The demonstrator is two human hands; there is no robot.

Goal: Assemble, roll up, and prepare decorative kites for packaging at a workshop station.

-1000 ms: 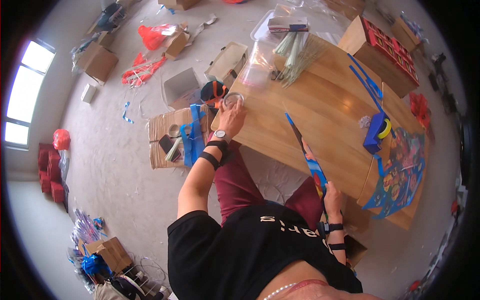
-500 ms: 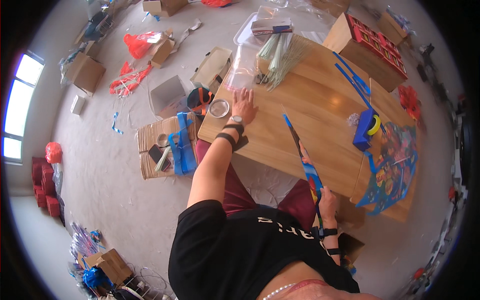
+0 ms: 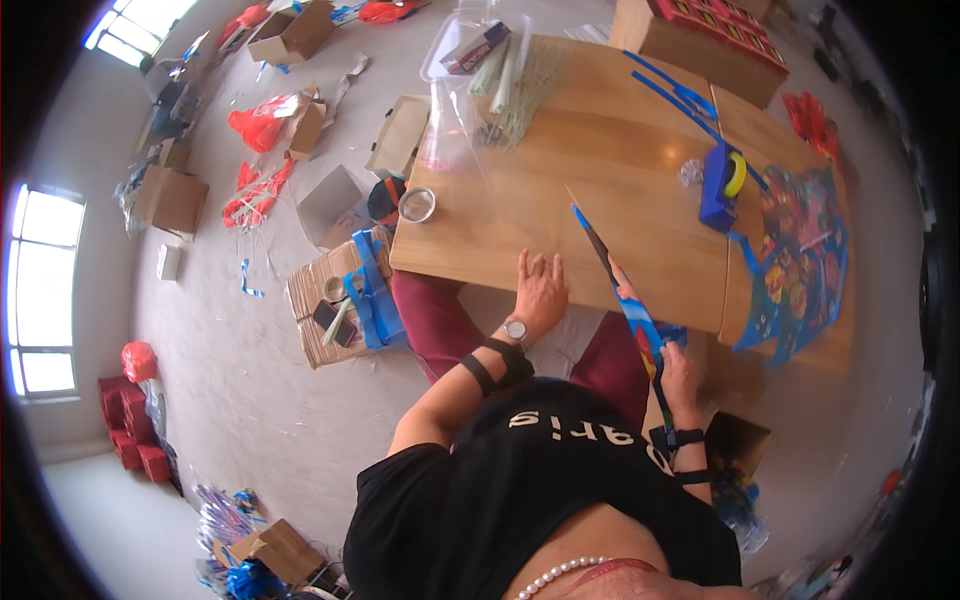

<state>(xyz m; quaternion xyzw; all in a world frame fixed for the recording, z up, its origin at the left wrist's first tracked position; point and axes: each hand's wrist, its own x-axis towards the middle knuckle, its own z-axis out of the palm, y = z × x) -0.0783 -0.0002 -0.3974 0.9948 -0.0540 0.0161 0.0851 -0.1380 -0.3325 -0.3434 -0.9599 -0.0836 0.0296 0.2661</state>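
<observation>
Left hand (image 3: 540, 292) flat and open, fingers spread, resting on the near edge of the wooden table (image 3: 600, 160); watch on the wrist, two dark bands further up the forearm. Right hand (image 3: 680, 372) closed around the lower end of a long, thin kite (image 3: 622, 290), blue with red and yellow print, seen edge-on and slanting up over the table edge just beside the left hand. Further along the table: a blue tape dispenser (image 3: 722, 182) with a yellow roll, a crumpled bit of clear film just left of it, two blue sticks (image 3: 672, 92) lying aslant, and a colourful printed sheet (image 3: 800, 262) hanging over the right edge. At the far left corner, a clear bag (image 3: 490, 95) with pale rods inside; behind it a small box in a clear tray. A cardboard crate (image 3: 700, 35) with red contents at the far edge. A small tape roll (image 3: 417, 205) at the table's left corner. On the floor to the left: open cardboard boxes (image 3: 330, 205), flattened cardboard (image 3: 325, 300) with small tools and a blue piece, red plastic scraps (image 3: 258, 125).
</observation>
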